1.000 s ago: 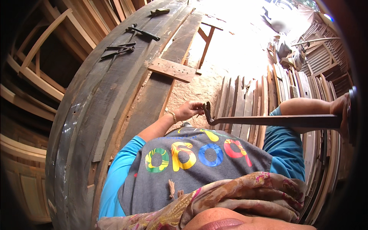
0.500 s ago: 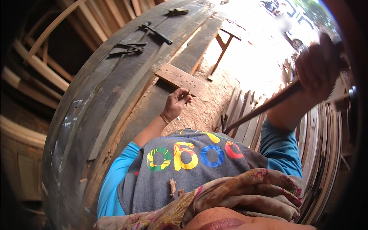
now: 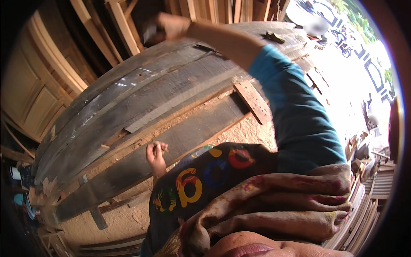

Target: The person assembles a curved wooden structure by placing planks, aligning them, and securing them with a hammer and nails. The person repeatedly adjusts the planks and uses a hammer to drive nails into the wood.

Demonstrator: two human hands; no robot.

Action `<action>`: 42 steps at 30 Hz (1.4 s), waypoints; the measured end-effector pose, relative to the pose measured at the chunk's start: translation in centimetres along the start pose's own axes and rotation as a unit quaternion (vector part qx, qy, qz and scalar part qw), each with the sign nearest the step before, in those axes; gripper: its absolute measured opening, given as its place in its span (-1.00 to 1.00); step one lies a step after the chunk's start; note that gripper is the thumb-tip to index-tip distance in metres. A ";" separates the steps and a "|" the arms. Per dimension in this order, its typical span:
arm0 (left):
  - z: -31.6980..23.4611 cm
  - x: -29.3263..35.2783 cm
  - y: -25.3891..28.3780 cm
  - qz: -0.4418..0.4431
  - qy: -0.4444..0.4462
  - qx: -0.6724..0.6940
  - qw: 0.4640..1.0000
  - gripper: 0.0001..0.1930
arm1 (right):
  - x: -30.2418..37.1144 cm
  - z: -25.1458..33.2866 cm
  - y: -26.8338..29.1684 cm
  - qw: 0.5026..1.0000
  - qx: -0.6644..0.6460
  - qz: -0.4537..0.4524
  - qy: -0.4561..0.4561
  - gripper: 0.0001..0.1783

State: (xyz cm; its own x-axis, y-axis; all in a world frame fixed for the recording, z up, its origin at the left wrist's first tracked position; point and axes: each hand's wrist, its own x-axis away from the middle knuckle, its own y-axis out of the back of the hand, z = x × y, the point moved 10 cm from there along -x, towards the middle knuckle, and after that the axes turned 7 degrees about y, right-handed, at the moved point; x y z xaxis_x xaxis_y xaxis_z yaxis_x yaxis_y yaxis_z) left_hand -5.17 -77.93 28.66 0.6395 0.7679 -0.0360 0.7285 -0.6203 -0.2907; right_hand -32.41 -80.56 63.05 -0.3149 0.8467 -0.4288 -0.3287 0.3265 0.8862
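My right arm reaches across the workbench [image 3: 192, 92] to its far side. At its end my right hand [image 3: 171, 26] is closed, blurred by motion, around a dark grey object [image 3: 150, 34] whose kind I cannot make out. My left hand [image 3: 156, 156] is low over the near dark plank [image 3: 205, 124], fingers curled together. Whatever it may hold is too small to name. A short wooden block [image 3: 253, 103] with several small holes lies across the planks, right of my left hand. Part of a dark tool [image 3: 208, 49] shows beside my right forearm.
Sawdust covers the gap between planks and the ground below. A small dark tool [image 3: 275, 37] lies at the bench's far right. Panelled wooden doors [image 3: 40, 100] and upright timber stand behind the bench. Stacked boards [image 3: 357, 222] lie at lower right. A motorcycle [image 3: 343, 49] stands outside.
My right hand has swung from the right side to the far left, and the long dark bar it held is out of sight. My view has turned left; my left hand appears farther along the plank.
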 end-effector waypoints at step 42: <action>15.0 -2.2 -36.6 0.105 -0.195 -0.675 0.703 -0.14 | 100.4 6.0 -37.1 0.082 -0.399 -0.654 -0.637 -0.78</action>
State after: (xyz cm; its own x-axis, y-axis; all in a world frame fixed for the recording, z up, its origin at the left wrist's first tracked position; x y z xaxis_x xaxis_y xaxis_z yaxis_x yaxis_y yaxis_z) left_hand -36.94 -54.53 25.04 0.8434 0.4589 -0.2795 0.3659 -0.1094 0.9242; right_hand -46.49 -5.13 -11.84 0.6360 -0.1719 0.7523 0.5478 0.7872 -0.2833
